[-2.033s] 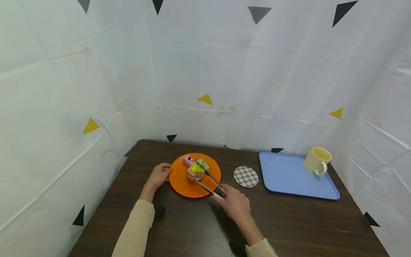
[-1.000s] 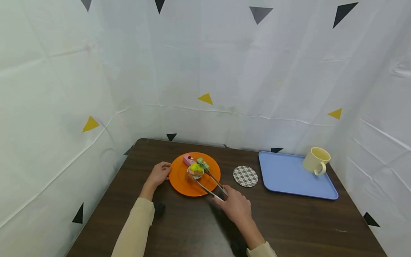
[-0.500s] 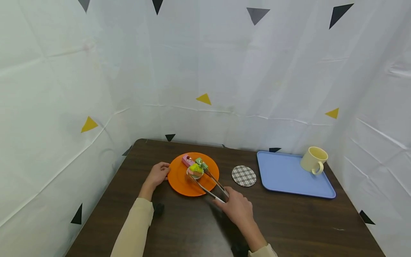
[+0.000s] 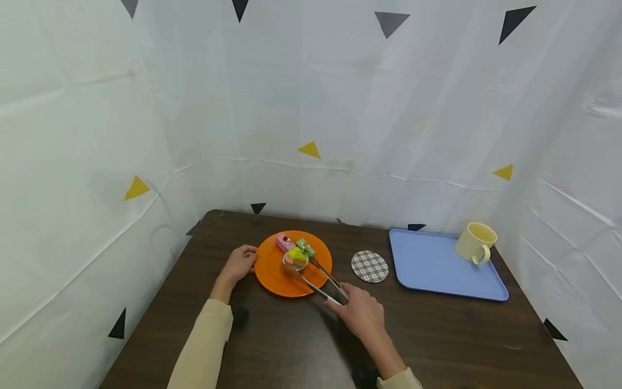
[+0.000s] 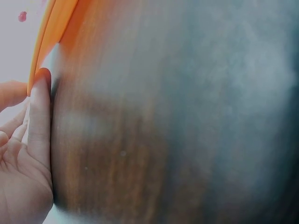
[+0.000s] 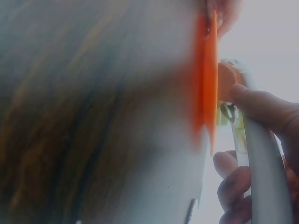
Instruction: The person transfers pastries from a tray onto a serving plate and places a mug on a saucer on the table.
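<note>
Right of the round orange plate lie a round checked coaster and a rectangular blue tray, a yellow mug at its right edge. White sheeting hangs beyond the dark wood-grain surface; narrow room parts plate from coaster. Far left, the left hand pinches the plate's rim; the right hand grips metal tongs flanking a yellow-topped cup near a pink block and green block.

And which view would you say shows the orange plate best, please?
The head view: it shows nearly the whole orange plate from above. The left wrist view catches only part of its edge; the right wrist view shows it edge-on.
</note>
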